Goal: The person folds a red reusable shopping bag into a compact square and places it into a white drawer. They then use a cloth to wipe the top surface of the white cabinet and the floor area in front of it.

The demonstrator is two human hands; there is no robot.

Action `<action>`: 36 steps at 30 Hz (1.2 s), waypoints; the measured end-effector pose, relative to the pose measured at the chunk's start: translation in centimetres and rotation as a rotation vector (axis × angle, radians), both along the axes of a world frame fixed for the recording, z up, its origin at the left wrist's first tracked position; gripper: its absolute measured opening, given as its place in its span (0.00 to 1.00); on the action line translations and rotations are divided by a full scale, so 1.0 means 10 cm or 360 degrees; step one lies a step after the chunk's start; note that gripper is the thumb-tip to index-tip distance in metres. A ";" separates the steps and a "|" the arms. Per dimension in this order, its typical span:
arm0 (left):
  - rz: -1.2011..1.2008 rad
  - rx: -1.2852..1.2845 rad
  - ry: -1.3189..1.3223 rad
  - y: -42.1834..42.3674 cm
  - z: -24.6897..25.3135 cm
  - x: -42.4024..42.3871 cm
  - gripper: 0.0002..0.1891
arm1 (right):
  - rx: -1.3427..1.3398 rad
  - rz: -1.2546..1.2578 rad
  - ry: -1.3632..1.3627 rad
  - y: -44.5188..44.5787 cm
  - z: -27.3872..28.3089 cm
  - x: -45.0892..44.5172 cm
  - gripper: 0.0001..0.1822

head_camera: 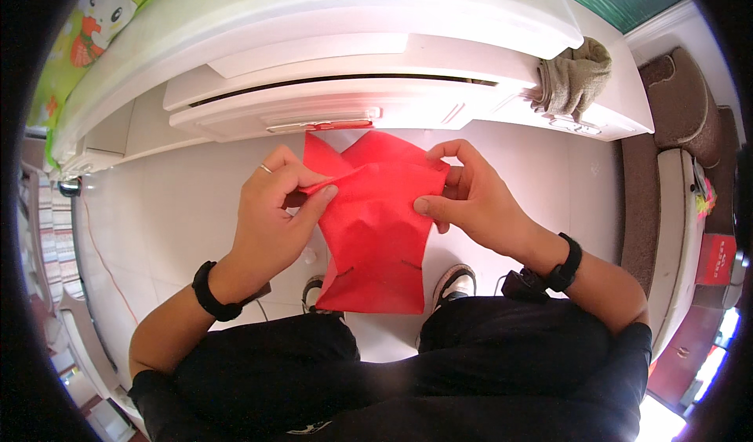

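A piece of red fabric (382, 224), with dark stitch-like marks near its lower corners, hangs between my hands above the floor. My left hand (282, 206), wearing a ring, pinches a folded edge at its upper left between thumb and fingers. At the upper right, my right hand (465, 195) holds the other side, thumb in front and some fingers behind the cloth. The fabric's upper part spreads in two layers with pointed corners. Both wrists wear black bands.
Beyond the fabric stands a white cabinet with a drawer front (329, 109) slightly ajar. A grey-green towel (576, 80) drapes over its right part. A brown sofa (676, 101) is at the right. An orange cable (103, 248) runs along the tiled floor at left. My shoes are below.
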State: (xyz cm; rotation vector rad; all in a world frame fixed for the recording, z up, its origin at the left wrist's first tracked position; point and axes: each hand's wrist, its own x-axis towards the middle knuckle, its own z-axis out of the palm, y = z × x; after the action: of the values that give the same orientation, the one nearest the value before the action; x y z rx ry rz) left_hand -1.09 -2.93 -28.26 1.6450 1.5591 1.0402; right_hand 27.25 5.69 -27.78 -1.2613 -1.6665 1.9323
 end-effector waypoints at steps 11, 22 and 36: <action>0.0171 -0.0270 -0.0475 0.08 -0.08 -0.03 0.11 | 0.0188 -0.0235 0.0090 -0.02 -0.06 -0.04 0.21; -0.0110 -0.1021 -0.0380 -0.03 -0.19 0.02 0.15 | 0.0158 -0.0539 0.0348 -0.04 -0.19 -0.16 0.20; 0.0039 -0.0902 -0.0335 0.03 -0.33 -0.04 0.12 | -0.0111 0.0186 -0.0308 -0.09 -0.18 -0.09 0.17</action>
State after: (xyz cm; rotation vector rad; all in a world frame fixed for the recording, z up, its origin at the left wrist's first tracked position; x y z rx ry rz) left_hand -1.49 -2.67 -31.60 1.0959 1.5502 0.6690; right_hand 26.31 4.78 -29.60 -1.4483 -1.8172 2.0063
